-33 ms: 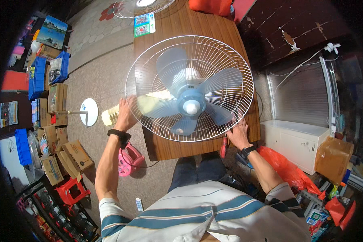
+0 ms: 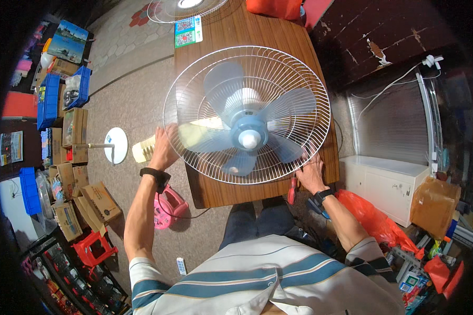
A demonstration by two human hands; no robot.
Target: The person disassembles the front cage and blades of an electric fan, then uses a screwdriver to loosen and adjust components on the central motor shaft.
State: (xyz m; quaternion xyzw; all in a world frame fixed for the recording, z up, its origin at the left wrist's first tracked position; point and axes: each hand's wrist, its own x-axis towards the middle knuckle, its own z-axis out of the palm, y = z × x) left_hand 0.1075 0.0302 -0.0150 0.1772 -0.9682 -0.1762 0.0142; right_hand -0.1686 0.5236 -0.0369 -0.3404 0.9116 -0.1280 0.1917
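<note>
A fan head with a wire guard (image 2: 294, 68), translucent blue-grey blades (image 2: 223, 84) and a white centre knob (image 2: 249, 139) lies face up over a wooden table (image 2: 263, 29). My left hand (image 2: 165, 149) is closed at the guard's left rim. Beside it, a cream plastic part (image 2: 144, 150) extends out from beneath the guard, partly hidden. My right hand (image 2: 311, 170) has its fingers curled at the guard's lower right rim, fingertips partly behind the wires. A red-handled tool (image 2: 291, 194) sticks out at the table edge beside my right hand.
A second guard (image 2: 165, 16) sits at the table's far end. Boxes (image 2: 102, 199), blue bins (image 2: 47, 100) and a red stool (image 2: 94, 249) line the left. A round white base (image 2: 118, 147) and pink stool (image 2: 171, 210) are on the floor. A white cabinet (image 2: 383, 184) stands right, near red bags (image 2: 368, 220).
</note>
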